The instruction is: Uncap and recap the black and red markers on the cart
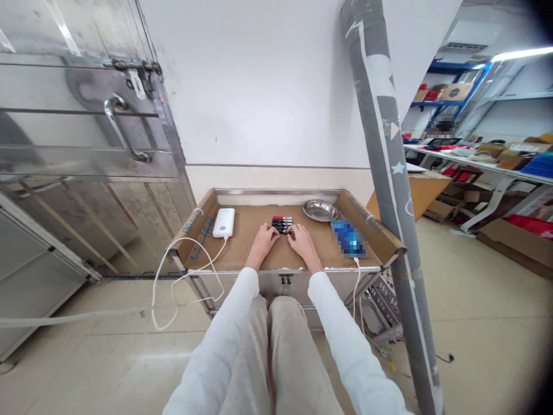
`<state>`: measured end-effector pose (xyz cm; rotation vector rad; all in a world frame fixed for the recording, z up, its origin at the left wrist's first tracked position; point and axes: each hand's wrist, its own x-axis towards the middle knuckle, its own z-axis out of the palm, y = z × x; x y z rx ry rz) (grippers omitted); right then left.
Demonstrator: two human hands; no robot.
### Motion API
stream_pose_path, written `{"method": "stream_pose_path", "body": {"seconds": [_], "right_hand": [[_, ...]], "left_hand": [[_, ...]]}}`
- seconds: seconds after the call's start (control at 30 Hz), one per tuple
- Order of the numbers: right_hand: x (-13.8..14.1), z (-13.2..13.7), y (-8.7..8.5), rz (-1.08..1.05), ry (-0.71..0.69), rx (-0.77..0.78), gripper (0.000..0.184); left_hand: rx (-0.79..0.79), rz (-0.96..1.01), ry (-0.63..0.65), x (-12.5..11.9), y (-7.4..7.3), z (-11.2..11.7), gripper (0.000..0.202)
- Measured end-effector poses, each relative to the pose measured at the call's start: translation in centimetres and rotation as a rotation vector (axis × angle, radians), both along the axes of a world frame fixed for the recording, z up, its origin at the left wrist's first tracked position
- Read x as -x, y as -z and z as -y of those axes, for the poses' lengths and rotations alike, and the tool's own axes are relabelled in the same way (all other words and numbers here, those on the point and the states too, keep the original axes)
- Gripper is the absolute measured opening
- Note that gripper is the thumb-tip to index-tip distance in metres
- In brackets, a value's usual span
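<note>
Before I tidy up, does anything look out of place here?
Yes, the white cable from the charger droops in a loose loop past the left edge of the cabinet, where it might snag. Nothing looks spilled.

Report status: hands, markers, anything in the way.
Left hand at near left corner of markers, right hand at near right. Markers side by side on cardboard. Bowl off to the right, not blocking.

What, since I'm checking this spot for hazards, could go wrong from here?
The white cable from the power bank loops out past the cardboard-lined surface; a snag might drag the power bank. The left hand and right hand are at the near side of the pens, so a slip could knock the row askew. The gray roll stands tilted close beside the surface and might slide if bumped.
</note>
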<state>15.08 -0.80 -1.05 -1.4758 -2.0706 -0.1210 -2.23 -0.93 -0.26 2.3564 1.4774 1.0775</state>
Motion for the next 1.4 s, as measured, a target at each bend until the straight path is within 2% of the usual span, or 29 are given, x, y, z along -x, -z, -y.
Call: {"method": "stream_pose_path", "body": {"seconds": [0.13, 0.3, 0.37, 0.47, 0.67, 0.8, 1.03, 1.13, 1.4], "right_hand": [[0.1, 0.1, -0.1, 0.016, 0.005, 0.018, 0.01], [0.7, 0.1, -0.5, -0.009, -0.085, 0.017, 0.009], [0.9, 0.0, -0.6, -0.036, -0.053, -0.003, 0.011], [1.2, -0.3, -0.8, -0.072, -0.024, -0.014, 0.014], [1.3, -0.1, -1.0, -0.086, -0.094, 0.004, 0.018], [1.1, 0.1, -1.0, -0.117, -0.069, -0.01, 0.019], [0.8, 0.1, -0.9, -0.194, -0.147, -0.039, 0.02], [0.8, 0.0, -0.8, -0.206, -0.139, -0.039, 0.02], [0.9, -0.1, -0.7, -0.265, -0.26, -0.021, 0.022]], "left_hand": [[0.028, 0.058, 0.01, 0.0, -0.1, -0.1, 0.006], [0.055, 0.134, 0.031, -0.4, 0.2, -0.9, 0.01], [0.05, 0.157, 0.028, -0.6, 0.2, -1.3, 0.011], [0.037, 0.167, 0.032, -0.7, 0.2, -1.6, 0.011], [-0.011, 0.15, 0.052, -0.4, 0.2, -1.5, 0.011], [-0.026, 0.155, 0.04, -0.4, 0.4, -1.4, 0.012], [-0.117, 0.179, 0.12, -0.2, 0.7, -1.6, 0.012], [-0.133, 0.182, 0.151, -0.1, 0.6, -1.6, 0.012], [-0.065, 0.25, 0.227, -0.4, 0.8, -1.5, 0.014]]}}
